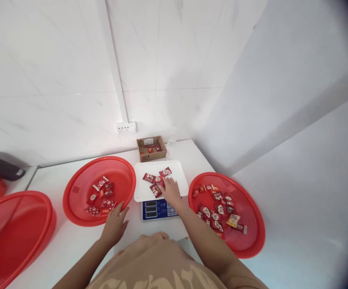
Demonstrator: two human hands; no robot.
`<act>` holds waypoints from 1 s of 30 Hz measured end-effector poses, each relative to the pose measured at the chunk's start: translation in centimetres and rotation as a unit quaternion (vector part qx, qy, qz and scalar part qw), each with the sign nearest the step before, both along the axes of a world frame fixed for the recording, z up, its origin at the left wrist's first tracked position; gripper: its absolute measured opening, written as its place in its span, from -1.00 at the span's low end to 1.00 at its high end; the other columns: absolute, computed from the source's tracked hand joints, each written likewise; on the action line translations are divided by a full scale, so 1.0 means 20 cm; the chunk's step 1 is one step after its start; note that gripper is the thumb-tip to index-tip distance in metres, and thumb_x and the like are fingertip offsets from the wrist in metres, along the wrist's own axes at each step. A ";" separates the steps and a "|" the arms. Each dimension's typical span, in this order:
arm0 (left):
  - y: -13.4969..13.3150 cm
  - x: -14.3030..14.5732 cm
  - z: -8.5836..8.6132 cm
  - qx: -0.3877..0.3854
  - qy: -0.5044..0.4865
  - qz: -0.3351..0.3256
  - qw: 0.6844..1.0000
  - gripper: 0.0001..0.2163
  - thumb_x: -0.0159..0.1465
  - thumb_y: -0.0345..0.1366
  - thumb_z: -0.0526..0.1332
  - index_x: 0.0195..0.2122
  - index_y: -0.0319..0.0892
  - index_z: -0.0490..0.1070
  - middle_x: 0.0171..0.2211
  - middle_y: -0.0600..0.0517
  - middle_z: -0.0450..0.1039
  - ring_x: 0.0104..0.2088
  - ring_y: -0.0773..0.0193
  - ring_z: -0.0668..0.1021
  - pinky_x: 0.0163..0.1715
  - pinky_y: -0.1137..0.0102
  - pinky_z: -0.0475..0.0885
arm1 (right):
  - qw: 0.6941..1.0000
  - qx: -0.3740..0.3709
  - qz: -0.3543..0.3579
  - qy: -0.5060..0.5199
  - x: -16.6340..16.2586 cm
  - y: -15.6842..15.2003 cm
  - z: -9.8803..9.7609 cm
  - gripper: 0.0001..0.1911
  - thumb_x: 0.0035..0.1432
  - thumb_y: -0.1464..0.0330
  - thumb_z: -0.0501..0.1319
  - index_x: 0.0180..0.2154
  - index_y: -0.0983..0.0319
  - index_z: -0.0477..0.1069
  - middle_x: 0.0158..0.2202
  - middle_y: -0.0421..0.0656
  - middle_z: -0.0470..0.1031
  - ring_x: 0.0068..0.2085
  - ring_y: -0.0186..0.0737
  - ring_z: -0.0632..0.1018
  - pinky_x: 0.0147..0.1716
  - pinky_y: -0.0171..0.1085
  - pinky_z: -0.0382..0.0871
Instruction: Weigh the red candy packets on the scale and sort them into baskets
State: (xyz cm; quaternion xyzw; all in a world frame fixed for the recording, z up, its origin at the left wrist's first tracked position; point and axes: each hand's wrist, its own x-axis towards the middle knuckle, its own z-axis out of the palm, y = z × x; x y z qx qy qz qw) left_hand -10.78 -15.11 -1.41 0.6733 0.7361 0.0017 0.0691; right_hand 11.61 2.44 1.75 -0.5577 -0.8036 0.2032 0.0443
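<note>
Right hand (pixel 171 190) at red snack packets (pixel 155 190) on white scale pan (pixel 178 172), grip unclear; best pinch edges lightly without pressing pan; left hand (pixel 115 226) loosely spread, at rim of red mesh basket (pixel 85 174)

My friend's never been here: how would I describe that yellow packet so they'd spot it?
On the table, find the scale. Right of it is a red basket. Inside, near the middle, lies the packet, its yellow wrapper standing out among mostly red packets.
</note>
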 end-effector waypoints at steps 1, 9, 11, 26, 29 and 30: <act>0.00 0.00 0.00 -0.002 -0.002 0.000 1.000 -0.61 0.17 -0.39 0.08 0.05 -0.16 0.34 0.16 -0.19 0.23 0.11 0.02 0.36 0.09 0.10 0.20 | 1.000 -0.002 -0.005 -0.005 -0.01 0.04 0.01 -0.44 0.24 0.17 -0.10 0.22 0.23 0.05 0.27 -0.02 0.07 0.27 -0.03 0.02 0.18 0.00 -0.14; 0.00 0.00 -0.01 0.008 -0.014 0.004 1.000 -0.61 0.16 -0.42 0.09 0.04 -0.14 0.35 0.15 -0.18 0.24 0.09 0.02 0.37 0.08 0.10 0.21 | 0.994 -0.071 0.009 -0.084 0.03 0.26 -0.02 -0.43 0.23 0.08 -0.19 0.25 0.02 -0.08 0.33 -0.22 -0.12 0.31 0.01 -0.18 0.15 0.16 -0.19; 0.00 0.00 -0.02 0.007 -0.015 0.004 1.000 -0.62 0.16 -0.42 0.09 0.03 -0.14 0.36 0.16 -0.18 0.24 0.09 0.02 0.37 0.08 0.10 0.21 | 0.993 -0.068 -0.013 -0.100 0.07 0.23 -0.03 -0.42 0.23 0.09 -0.19 0.26 0.05 -0.08 0.32 -0.18 -0.08 0.30 0.02 -0.14 0.15 0.16 -0.18; -0.01 0.00 0.01 0.012 -0.008 0.000 1.000 -0.64 0.16 -0.43 0.09 0.00 -0.12 0.38 0.15 -0.17 0.24 0.08 0.03 0.38 0.07 0.10 0.23 | 0.987 0.013 0.157 -0.020 -0.19 0.08 0.02 -0.48 0.17 0.06 0.01 0.16 -0.07 0.14 0.31 -0.13 -0.03 0.30 0.07 -0.14 0.15 0.20 -0.35; -0.01 0.00 0.00 0.012 -0.006 0.001 1.000 -0.64 0.16 -0.43 0.09 0.00 -0.12 0.37 0.15 -0.15 0.25 0.08 0.05 0.38 0.07 0.12 0.23 | 0.990 -0.023 0.132 -0.035 -0.17 0.06 -0.02 -0.44 0.19 0.11 0.00 0.21 -0.05 0.03 0.29 -0.11 0.01 0.30 0.06 -0.08 0.16 0.18 -0.31; -0.01 0.00 -0.01 0.013 -0.005 0.000 1.000 -0.64 0.16 -0.43 0.09 0.00 -0.12 0.37 0.15 -0.15 0.25 0.07 0.05 0.38 0.07 0.12 0.23 | 0.992 -0.027 0.119 -0.033 -0.15 0.06 -0.02 -0.43 0.19 0.12 0.01 0.22 -0.03 0.02 0.29 -0.10 0.01 0.30 0.05 -0.06 0.16 0.16 -0.28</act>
